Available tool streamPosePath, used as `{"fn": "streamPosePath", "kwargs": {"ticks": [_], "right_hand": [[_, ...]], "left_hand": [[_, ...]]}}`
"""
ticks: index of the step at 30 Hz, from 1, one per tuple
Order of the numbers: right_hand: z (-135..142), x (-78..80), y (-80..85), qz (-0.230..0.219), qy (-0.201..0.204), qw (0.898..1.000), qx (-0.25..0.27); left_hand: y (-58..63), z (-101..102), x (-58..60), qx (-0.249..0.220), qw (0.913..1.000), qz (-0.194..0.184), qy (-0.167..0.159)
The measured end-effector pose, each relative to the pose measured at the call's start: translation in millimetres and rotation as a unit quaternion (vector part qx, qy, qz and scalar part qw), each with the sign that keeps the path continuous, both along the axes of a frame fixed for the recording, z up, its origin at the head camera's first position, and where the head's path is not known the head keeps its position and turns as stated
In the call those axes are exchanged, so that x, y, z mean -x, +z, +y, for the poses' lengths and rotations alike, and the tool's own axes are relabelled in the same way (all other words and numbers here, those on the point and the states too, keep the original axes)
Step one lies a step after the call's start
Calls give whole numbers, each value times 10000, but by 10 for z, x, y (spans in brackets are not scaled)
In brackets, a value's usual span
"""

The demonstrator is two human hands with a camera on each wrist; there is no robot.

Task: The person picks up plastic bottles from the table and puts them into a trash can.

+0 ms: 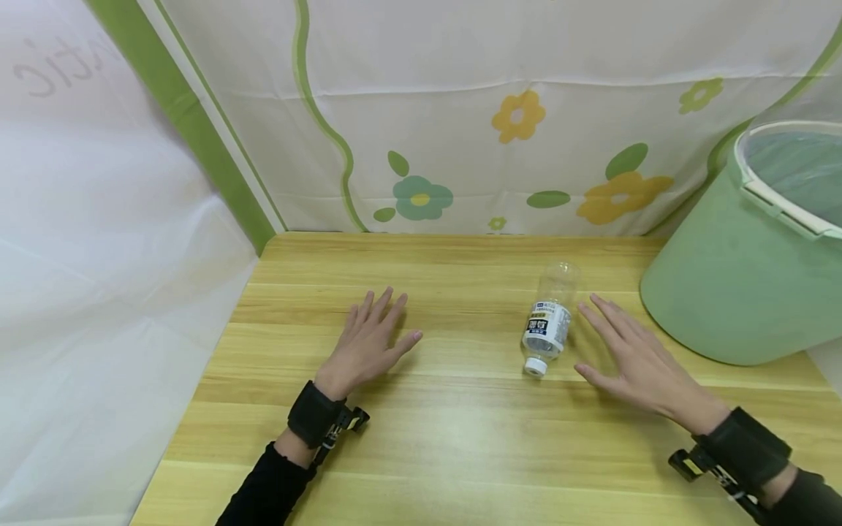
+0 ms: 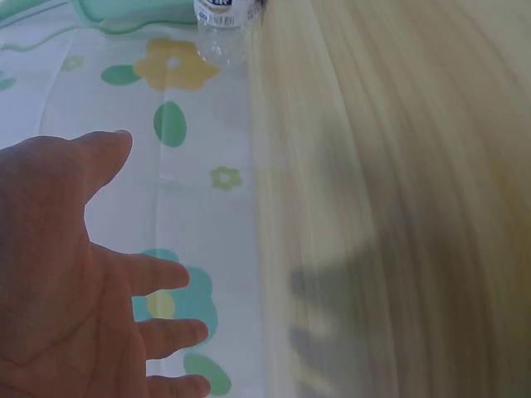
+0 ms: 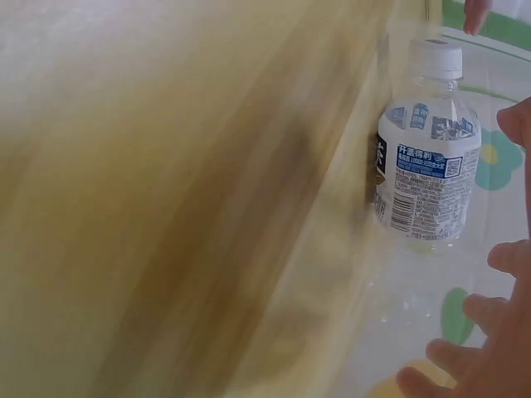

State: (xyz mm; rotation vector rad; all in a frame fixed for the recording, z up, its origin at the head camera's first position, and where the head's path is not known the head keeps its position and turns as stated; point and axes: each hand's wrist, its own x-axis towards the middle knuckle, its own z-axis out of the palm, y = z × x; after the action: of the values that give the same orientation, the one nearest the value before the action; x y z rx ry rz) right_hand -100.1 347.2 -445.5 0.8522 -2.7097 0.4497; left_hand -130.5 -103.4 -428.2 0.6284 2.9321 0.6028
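A clear plastic bottle (image 1: 548, 321) with a white cap and a printed label lies on its side on the wooden table, its cap toward the person. Just right of it hovers the right hand (image 1: 641, 365), fingers spread and apart from the bottle. In the right wrist view the bottle (image 3: 429, 166) shows between the table and that hand's fingers (image 3: 485, 311). Farther left, the left hand (image 1: 368, 347) is held over the table with fingers spread, holding nothing. The left wrist view shows its palm (image 2: 50, 282), with part of the bottle (image 2: 224, 29) beyond.
A green bin (image 1: 743, 270) with a pale rim and a plastic liner stands at the table's right end. Behind the wooden table (image 1: 447, 431) hangs a flowered cloth (image 1: 460, 88); a white sheet (image 1: 99, 292) hangs at the left. Both wrists wear black camera straps.
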Motion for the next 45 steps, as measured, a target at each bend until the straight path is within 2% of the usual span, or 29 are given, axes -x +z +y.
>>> {"fn": "streamPosePath", "kwargs": {"ticks": [5, 11, 16, 23, 27, 33, 38, 45], "right_hand": [[-8, -1, -10, -6, -16, 10000, 4], [-6, -1, 18, -27, -20, 10000, -14], [-7, -12, 38, -109, -71, 9999, -29], [-8, -12, 44, -184, -112, 9998, -44], [-8, -9, 48, -167, -128, 9998, -45], [-16, -5, 71, -145, -86, 9999, -2], [-12, 2, 91, -96, -65, 9999, 15], [8, -2, 114, -127, -171, 9998, 27]], "left_hand": [[32, 136, 9, -53, 9999, -58, -133], [87, 393, 37, -287, 9990, -139, -298], [103, 672, 82, -602, 9974, -132, -376], [104, 1153, 168, -765, 9955, -504, -245], [118, 1412, 193, -697, 9955, -603, -199], [119, 1702, 212, -401, 9980, -443, -215], [61, 1854, 213, -129, 9992, -306, -239], [-27, 2018, 192, -45, 9993, -89, -348]]}}
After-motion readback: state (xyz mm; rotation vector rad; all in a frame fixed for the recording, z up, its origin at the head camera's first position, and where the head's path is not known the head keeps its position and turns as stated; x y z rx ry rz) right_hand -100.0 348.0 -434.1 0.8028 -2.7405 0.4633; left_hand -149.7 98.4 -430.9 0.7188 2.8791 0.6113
